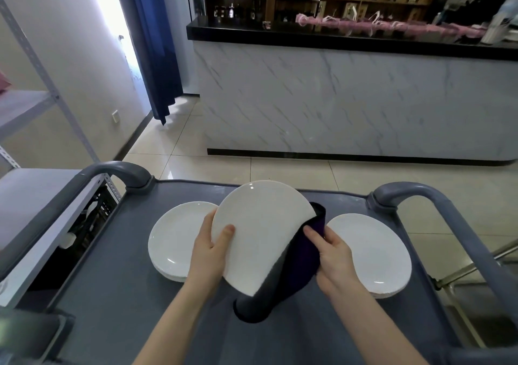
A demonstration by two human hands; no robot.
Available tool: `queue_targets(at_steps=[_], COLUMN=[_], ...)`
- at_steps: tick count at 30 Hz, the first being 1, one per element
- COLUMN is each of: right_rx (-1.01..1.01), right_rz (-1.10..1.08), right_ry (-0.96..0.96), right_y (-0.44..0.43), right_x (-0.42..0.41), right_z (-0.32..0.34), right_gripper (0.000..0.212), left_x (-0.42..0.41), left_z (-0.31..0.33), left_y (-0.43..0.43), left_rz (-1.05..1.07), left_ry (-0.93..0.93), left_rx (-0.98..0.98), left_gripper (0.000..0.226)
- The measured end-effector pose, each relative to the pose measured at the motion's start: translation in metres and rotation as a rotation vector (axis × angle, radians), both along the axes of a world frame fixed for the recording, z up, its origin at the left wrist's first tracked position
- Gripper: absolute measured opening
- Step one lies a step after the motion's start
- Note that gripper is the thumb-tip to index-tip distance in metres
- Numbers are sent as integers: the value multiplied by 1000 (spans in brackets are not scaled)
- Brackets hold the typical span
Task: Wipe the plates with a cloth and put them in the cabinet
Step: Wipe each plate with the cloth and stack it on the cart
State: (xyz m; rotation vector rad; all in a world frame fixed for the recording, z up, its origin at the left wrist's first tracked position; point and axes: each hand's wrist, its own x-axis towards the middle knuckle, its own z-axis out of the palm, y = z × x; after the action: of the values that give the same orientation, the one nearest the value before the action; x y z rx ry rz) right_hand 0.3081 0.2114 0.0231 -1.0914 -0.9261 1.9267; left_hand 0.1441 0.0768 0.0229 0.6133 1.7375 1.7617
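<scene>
Cart top of grey plastic (126, 294) fills lower view. Round white ceramic plate (258, 233) held tilted above it, centre. Left hand (208, 249) grips plate's 9 o'clock rim, thumb curled onto the face. Right hand (335, 255) clutches dark purple cloth (297, 263), fingers wrapped round it at plate's 3 o'clock edge; cloth hangs down to cart. White plate stack (173, 238) lies flat at 9 o'clock of held plate, second white plate stack (372, 252) at 3 o'clock. Marble-front counter (350, 98) at 12 o'clock.

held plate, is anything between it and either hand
Yes: the purple cloth lies between the right hand and the held plate, draped over its right edge. The left hand grips the plate's left edge directly, with nothing between.
</scene>
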Motion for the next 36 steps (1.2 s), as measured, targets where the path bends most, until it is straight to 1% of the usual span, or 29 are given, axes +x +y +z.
queue_targets(at_steps=[1,3,5,8,10,11,12,14,16,19,20,22,23,26,30,34,36], right_rx=[44,197,377,629,740,753,740,661,540,343,287,197,181,227,336,387,380], right_rz=[21,101,231,436,534,566,586,580,522,432,423,429,425,352,269,286,337], right_ry=[-35,-88,-140,-316,-434,-458,-449,-366,-260,-151,-128,-103,-105,-125,-93,-105,-102], right_y=[1,9,17,24,25,25,26,26,24,15,10,2,1,6,16,30,36], right_x=[2,6,4,-10,-20,-22,-23,-18,-10,5,9,17,19,16,5,6,8], right_z=[1,9,21,36,39,39,40,39,33,15,9,1,-1,0,10,17,19], right_gripper=[17,18,21,23,20,18,17,17,19,26,27,26,26,28,27,28,28], left_x=[-2,-10,-17,-19,-20,-20,-21,-23,-25,-24,-23,-24,-24,-26,-28,-33,-37], left_z=[1,8,16,27,32,32,32,32,29,22,19,13,12,11,9,9,14], left_y=[-1,-4,-6,-2,1,1,0,-5,-10,-13,-13,-12,-11,-6,3,8,9], left_rz=[-20,-101,-229,-381,-417,-416,-406,-364,-274,-90,-45,-9,-24,-125,-155,-235,-299], left_ry=[27,93,173,316,404,427,432,394,315,154,99,17,5,40,61,69,104], left_rx=[-13,-43,-83,-154,-197,-205,-198,-146,-77,-1,14,14,3,-27,-65,-97,-106], left_gripper=[27,21,26,30,28,26,25,26,27,17,17,20,20,15,11,8,11])
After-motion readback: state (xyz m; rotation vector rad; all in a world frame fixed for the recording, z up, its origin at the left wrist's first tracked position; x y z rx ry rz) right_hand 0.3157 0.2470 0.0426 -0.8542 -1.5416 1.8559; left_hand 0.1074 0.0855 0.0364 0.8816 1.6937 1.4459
